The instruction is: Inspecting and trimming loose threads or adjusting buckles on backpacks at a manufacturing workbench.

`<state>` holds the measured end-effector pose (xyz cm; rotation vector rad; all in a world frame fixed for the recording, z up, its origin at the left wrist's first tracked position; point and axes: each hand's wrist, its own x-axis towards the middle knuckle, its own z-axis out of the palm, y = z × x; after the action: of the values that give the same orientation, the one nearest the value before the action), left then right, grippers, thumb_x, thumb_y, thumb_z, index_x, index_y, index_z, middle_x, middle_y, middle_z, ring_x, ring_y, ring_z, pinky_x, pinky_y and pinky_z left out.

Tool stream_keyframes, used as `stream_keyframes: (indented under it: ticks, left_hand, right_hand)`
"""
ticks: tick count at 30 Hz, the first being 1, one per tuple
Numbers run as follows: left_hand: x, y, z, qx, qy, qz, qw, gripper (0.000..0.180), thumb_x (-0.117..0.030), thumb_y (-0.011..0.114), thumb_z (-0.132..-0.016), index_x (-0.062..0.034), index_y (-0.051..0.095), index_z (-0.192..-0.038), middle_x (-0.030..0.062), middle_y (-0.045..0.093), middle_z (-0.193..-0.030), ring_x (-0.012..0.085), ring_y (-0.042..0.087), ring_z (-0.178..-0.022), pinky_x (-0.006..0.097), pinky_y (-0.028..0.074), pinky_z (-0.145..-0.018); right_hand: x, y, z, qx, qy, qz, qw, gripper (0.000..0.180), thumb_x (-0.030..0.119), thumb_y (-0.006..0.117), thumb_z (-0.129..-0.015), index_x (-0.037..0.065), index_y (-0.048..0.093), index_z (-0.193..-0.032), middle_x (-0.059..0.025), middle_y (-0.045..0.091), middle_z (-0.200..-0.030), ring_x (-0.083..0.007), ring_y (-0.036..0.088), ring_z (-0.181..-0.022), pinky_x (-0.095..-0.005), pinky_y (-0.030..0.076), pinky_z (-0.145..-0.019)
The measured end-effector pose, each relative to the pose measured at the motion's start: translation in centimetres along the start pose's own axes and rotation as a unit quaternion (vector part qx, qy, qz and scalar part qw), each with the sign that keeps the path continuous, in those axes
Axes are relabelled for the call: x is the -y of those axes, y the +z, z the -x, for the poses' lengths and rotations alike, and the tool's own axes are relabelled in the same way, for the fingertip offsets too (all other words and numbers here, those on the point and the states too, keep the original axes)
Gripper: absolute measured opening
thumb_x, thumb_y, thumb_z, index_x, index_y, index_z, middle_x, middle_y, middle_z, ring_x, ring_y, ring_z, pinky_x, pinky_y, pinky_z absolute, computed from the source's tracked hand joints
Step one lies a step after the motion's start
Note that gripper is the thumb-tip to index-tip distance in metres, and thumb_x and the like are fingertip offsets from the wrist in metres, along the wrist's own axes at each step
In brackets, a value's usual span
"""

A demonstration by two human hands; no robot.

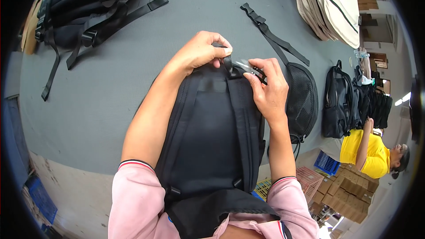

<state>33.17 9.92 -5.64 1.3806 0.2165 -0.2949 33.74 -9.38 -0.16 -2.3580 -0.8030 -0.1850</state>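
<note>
Pink-sleeved arms (144, 132) slant inward, left hand (203, 53) pinching black webbing (228, 65), right hand (271, 87) gripping snips (258, 72).

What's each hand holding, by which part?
Left hand: black webbing strap atop the black fabric backpack, by its upper part. Right hand: metal-bladed snips, by their black handles.

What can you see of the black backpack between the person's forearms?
The black backpack lies on the grey table, smooth fabric-looking back panel up, front hidden. Two wide straps run down it toward small dark fittings near the bottom. The left hand's fingers pinch its top loop; the right hand holds small snips close by.
</note>
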Motion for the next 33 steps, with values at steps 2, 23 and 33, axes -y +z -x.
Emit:
stream_keyframes:
  ticks: [2, 23, 33]
  left_hand:
    - [-0.2, 0.1, 0.3, -0.003, 0.000, 0.001, 1.000, 0.025, -0.015, 0.065, -0.082, -0.0003, 0.062, -0.102, 0.0039, 0.061, -0.075, 0.0071, 0.053, -0.057, 0.021, 0.043, -0.057]
    - [-0.1, 0.2, 0.2, -0.020, -0.001, -0.031, 0.999, 0.040, -0.012, 0.063, -0.082, -0.0005, 0.054, -0.120, 0.0032, 0.061, -0.070, 0.0033, 0.043, -0.050, 0.018, 0.037, -0.050]
    - [-0.3, -0.5, 0.1, 0.001, -0.004, -0.023, 1.000, 0.048, -0.017, 0.063, -0.083, -0.0017, 0.049, -0.126, 0.0073, 0.065, -0.083, 0.0058, 0.052, -0.061, 0.019, 0.041, -0.059]
  right_hand:
    - [0.2, -0.3, 0.0, 0.041, -0.049, 0.066, 0.996, 0.021, 0.005, 0.070, -0.073, 0.006, 0.063, -0.093, -0.0065, 0.057, -0.080, -0.0197, 0.056, -0.066, -0.0298, 0.045, -0.062]
    - [0.0, -0.5, -1.3, 0.063, -0.192, 0.186, 0.962, 0.019, 0.010, 0.071, -0.070, 0.011, 0.062, -0.087, 0.0003, 0.053, -0.073, -0.0163, 0.055, -0.064, -0.0300, 0.040, -0.056]
    - [-1.1, 0.9, -0.9, 0.064, -0.017, -0.022, 0.998, 0.015, 0.000, 0.068, -0.075, 0.003, 0.064, -0.089, -0.0046, 0.058, -0.076, -0.0118, 0.057, -0.065, -0.0251, 0.046, -0.058]
